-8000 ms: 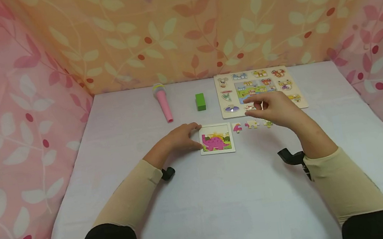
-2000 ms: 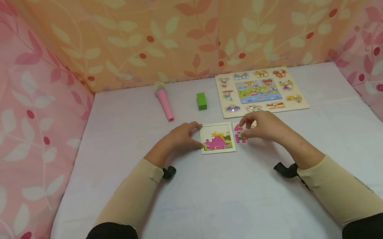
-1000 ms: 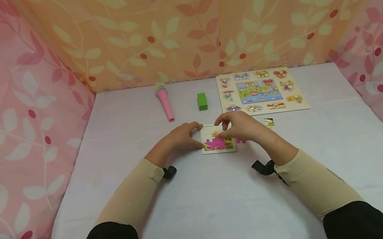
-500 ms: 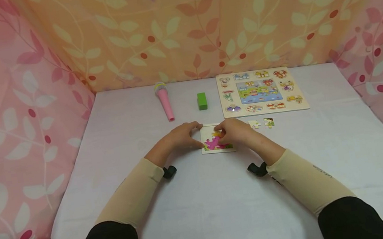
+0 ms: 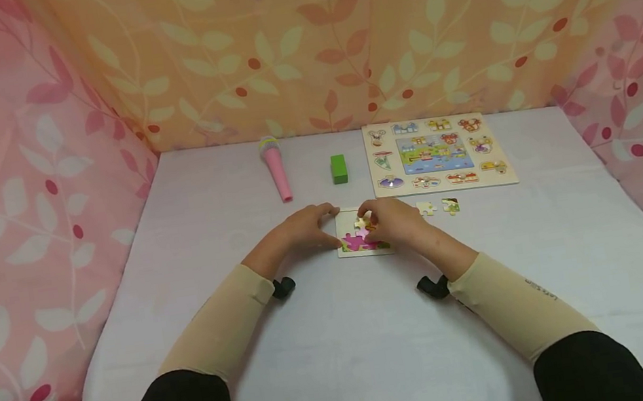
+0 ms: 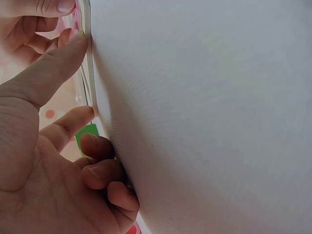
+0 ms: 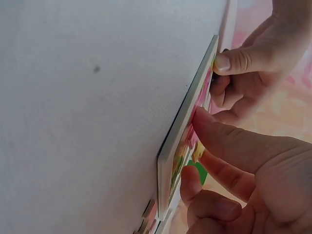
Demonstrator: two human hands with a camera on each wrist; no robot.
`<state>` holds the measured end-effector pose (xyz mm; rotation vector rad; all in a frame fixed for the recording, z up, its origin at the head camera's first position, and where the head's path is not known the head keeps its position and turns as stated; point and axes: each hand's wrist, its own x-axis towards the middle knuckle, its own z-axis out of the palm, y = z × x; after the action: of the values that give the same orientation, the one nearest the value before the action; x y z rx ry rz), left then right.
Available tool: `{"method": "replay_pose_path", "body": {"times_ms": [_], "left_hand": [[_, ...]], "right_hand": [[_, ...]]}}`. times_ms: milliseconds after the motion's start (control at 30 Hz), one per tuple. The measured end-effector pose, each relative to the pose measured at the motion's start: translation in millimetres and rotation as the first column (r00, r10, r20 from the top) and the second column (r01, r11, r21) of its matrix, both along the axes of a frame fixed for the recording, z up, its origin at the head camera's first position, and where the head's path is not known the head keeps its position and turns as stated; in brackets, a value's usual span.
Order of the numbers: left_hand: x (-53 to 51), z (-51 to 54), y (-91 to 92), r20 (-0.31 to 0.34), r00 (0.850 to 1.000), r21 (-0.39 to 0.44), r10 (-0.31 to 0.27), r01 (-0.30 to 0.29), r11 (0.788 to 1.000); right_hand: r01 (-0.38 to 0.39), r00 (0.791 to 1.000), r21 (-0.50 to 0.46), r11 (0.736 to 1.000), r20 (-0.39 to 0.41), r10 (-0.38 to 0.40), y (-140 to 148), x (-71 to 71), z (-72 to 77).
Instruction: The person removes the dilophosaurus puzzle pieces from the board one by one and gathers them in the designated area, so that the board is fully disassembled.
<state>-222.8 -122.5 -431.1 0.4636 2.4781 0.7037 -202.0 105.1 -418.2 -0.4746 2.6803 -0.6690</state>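
A small framed dinosaur jigsaw puzzle [image 5: 356,250] lies on the white table in the head view. At its left edge, my left hand [image 5: 301,229] holds the frame, index fingertip at the far corner and thumb at the near one. My right hand [image 5: 398,220] is over the puzzle's right part and pinches a pink and yellow puzzle piece [image 5: 361,226] between thumb and index finger. In the right wrist view that puzzle piece [image 7: 196,150] stands tilted against the picture, and the thumb [image 7: 229,139] touches the surface. My right hand hides much of the puzzle's right side.
Two loose puzzle pieces, one pale [image 5: 426,208] and one green [image 5: 450,206], lie right of my right hand. Behind them is a larger wooden picture board [image 5: 505,171]. A green block [image 5: 339,169] and a pink toy microphone [image 5: 277,172] stand farther back.
My right hand has moved left from the loose pieces onto the puzzle. Over the last half second a piece there has tilted up between its fingers. The left hand has stayed at the frame.
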Motion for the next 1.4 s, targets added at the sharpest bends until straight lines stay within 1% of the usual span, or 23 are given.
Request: {"method": "replay_pose_path", "body": {"times_ms": [367,567,700,867,1067,1200,1400], "left_hand": [[0.7,-0.7,0.5,-0.002,1.0,0.001,0.01,-0.01,1.0],[1.5,0.1,0.6,-0.009,1.0,-0.002,0.005,-0.005,1.0],[2.7,1.5,0.8,-0.008,1.0,-0.001,0.005,-0.005,1.0],[2.9,1.6,1.2,-0.005,1.0,-0.005,0.006,-0.006,1.0],[2.1,0.1,0.9,-0.001,1.0,-0.007,0.008,-0.008,1.0],[1.9,0.3,0.9,0.0,1.0,-0.005,0.007,-0.007,1.0],[2.0,0.4,0.1,-0.005,1.0,-0.002,-0.001,0.001,1.0]], "right_hand": [[-0.01,0.997,0.019,1.0,-0.081,0.011,-1.5,3.1,-3.7],[-0.032,0.994,0.013,0.999,-0.101,0.033,-1.3,4.2,0.1],[-0.022,0.996,-0.029,0.999,-0.086,0.02,0.7,7.6,8.3],[0.001,0.998,-0.108,0.994,-0.059,-0.008,6.1,14.3,23.3],[0.009,0.997,-0.16,0.987,-0.074,-0.021,15.3,21.3,40.2],[0.01,0.995,-0.171,0.985,-0.101,-0.027,22.1,24.1,48.9],[0.007,0.992,-0.161,0.987,-0.124,-0.028,35.4,28.6,59.0]]}}
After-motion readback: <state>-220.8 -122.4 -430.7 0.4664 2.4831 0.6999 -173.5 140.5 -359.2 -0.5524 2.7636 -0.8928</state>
